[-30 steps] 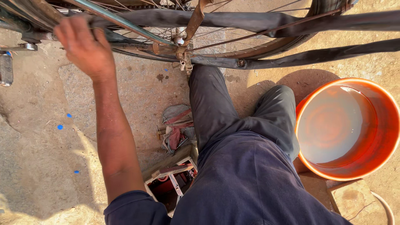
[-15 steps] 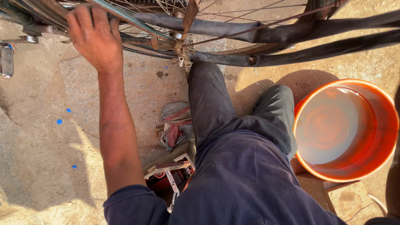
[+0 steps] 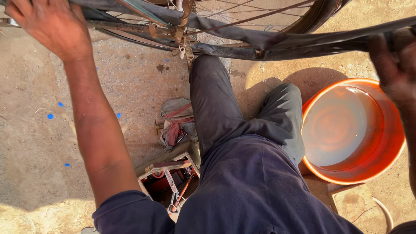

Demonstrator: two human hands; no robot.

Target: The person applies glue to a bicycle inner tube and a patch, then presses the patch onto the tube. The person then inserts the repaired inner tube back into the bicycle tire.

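Head view showed the black inner tube (image 3: 303, 43) stretched across the top of the frame, its long axis running roughly left to right with a slight rise toward the right, above the knees and the orange basin (image 3: 381, 164) of water on the ground. At the tube's right end, the right hand (image 3: 396, 71) was closed around it. At the upper left, the left hand (image 3: 50, 26) rested fingers spread on the bicycle wheel (image 3: 130, 28), beside the tube.
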